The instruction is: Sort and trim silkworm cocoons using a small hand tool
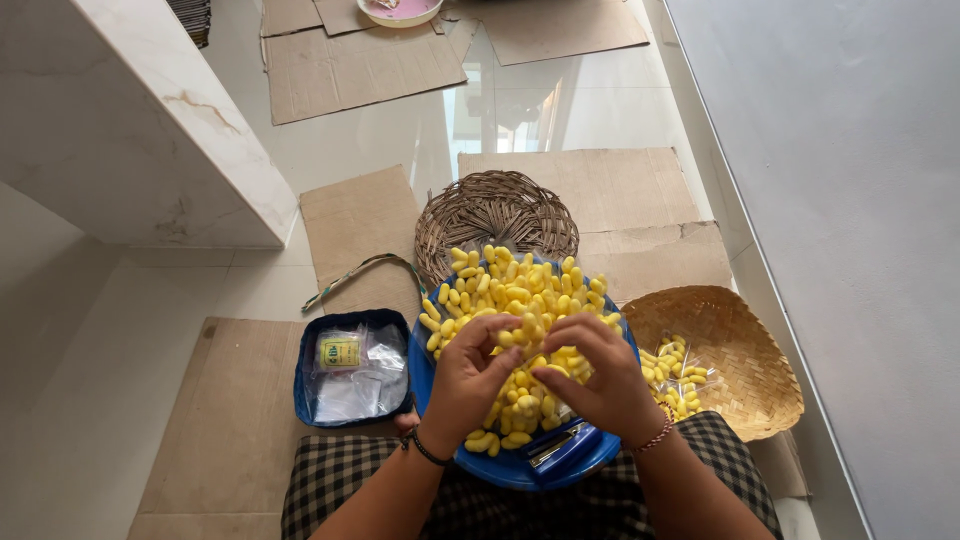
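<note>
A round blue tray [500,470] rests on my lap, heaped with several small yellow cocoon-shaped pieces [515,290]. My left hand [465,378] and my right hand [598,375] hover over the heap with fingertips meeting around one yellow piece [527,333]. A blue stapler-like tool [560,445] lies at the tray's near edge.
A blue rectangular tin [305,375] with clear plastic bags and a small yellow-labelled item sits at left. A woven bamboo basket [745,345] with a few yellow pieces is at right, a dark wicker tray [495,205] beyond. Cardboard sheets [600,185] cover the floor; a marble ledge [150,110] is at left.
</note>
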